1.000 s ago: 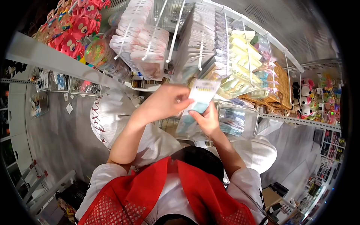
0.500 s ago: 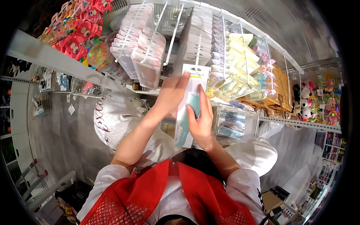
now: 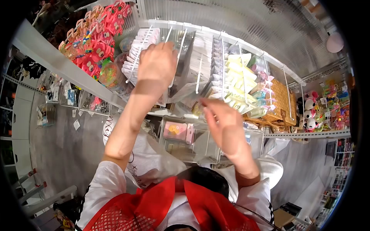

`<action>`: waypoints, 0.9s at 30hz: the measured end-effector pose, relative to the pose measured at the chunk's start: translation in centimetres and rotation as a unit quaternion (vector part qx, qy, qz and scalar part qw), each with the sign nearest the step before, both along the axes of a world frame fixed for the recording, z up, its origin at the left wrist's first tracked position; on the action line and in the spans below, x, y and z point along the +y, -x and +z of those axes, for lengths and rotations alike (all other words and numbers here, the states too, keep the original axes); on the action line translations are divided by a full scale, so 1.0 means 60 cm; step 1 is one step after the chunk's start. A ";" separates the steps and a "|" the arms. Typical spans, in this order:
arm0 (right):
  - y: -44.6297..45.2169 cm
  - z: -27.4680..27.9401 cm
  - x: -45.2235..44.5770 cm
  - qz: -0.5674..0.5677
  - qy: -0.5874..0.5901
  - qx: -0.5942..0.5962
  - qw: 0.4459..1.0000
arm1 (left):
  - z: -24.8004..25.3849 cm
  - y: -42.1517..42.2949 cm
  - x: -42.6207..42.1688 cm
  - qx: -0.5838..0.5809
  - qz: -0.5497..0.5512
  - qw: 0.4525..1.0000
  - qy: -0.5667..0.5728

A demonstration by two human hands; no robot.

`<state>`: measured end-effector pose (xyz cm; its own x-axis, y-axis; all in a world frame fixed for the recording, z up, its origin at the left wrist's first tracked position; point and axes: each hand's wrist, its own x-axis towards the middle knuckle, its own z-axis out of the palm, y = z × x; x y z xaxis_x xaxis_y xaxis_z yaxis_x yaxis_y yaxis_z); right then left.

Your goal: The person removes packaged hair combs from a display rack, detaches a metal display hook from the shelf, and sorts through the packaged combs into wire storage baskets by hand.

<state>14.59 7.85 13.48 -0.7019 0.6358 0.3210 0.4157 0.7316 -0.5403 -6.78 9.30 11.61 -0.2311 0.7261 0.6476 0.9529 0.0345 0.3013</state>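
My left hand (image 3: 158, 63) reaches up over the white and pink carded packs (image 3: 140, 44) hanging on metal hooks. Its fingers bend away from me, their tips hidden, so whether they grip a pack cannot be told. Lower and to the right, my right hand (image 3: 228, 125) is slightly blurred, with thumb and forefinger apart and nothing visible between them. It is nearest the yellow packs (image 3: 239, 79) and the bottom of a row of white carded packs (image 3: 196, 57). The blue hair comb in its pack cannot be made out now.
A clear plastic bin (image 3: 192, 154) below the hooks holds a pink box (image 3: 175, 131). Pink character hair ties (image 3: 100, 48) hang at upper left, beside a white shelf post (image 3: 58, 61). A woven basket (image 3: 279, 98) stands at right. Bare hook ends stick out toward me.
Both hands have let go of the carded hair comb. My left hand has moved up and left to the hooks; my right hand has moved right and down. The view has shifted slightly.
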 end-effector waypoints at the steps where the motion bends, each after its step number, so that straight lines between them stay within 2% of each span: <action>1: 0.002 0.033 0.016 0.001 0.003 0.007 1.000 | -0.005 0.001 0.021 0.024 0.031 0.996 0.076; 2: 0.010 0.055 0.041 -0.005 -0.006 0.040 0.999 | -0.006 -0.001 0.035 0.045 0.063 0.985 0.151; 3: 0.025 0.064 0.069 -0.013 -0.026 0.093 0.995 | -0.001 -0.004 0.043 0.035 0.056 0.982 0.175; 4: 0.040 0.063 0.111 -0.011 -0.106 0.098 0.989 | 0.005 -0.007 0.052 0.023 0.048 0.979 0.199; 6: 0.069 0.062 0.183 -0.017 -0.093 0.083 0.992 | 0.004 -0.006 0.066 0.000 0.044 0.977 0.210; 9: 0.118 0.036 0.293 -0.018 -0.173 0.041 0.984 | -0.009 0.015 0.090 -0.051 -0.007 0.943 0.330; 10: 0.132 0.020 0.327 0.000 -0.200 0.032 0.979 | -0.017 0.017 0.095 -0.050 -0.009 0.947 0.318; 13: 0.170 -0.032 0.399 -0.056 -0.164 -0.024 0.985 | -0.024 0.021 0.103 -0.064 0.011 0.963 0.260; 16: 0.198 -0.054 0.427 -0.079 -0.035 -0.102 0.991 | 0.002 0.024 0.092 -0.112 0.025 0.979 0.169; 18: 0.203 -0.063 0.437 -0.075 -0.011 -0.101 0.992 | 0.025 0.035 0.082 -0.145 0.017 0.983 0.115; 21: 0.196 -0.072 0.450 -0.044 0.009 -0.079 0.996 | 0.066 0.044 0.047 -0.149 0.044 0.979 0.135; 25: 0.194 -0.082 0.452 -0.031 -0.030 -0.054 0.998 | 0.051 0.086 0.010 -0.073 0.023 0.996 0.034; 27: 0.193 -0.085 0.450 -0.030 -0.041 -0.046 0.998 | 0.045 0.096 0.001 -0.111 0.006 0.994 0.024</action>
<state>3.02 34.86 8.36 -0.6927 0.6515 0.3093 0.5042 0.7442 -0.4382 -12.53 9.33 14.32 -0.3725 0.7518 0.5441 0.8631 0.0652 0.5009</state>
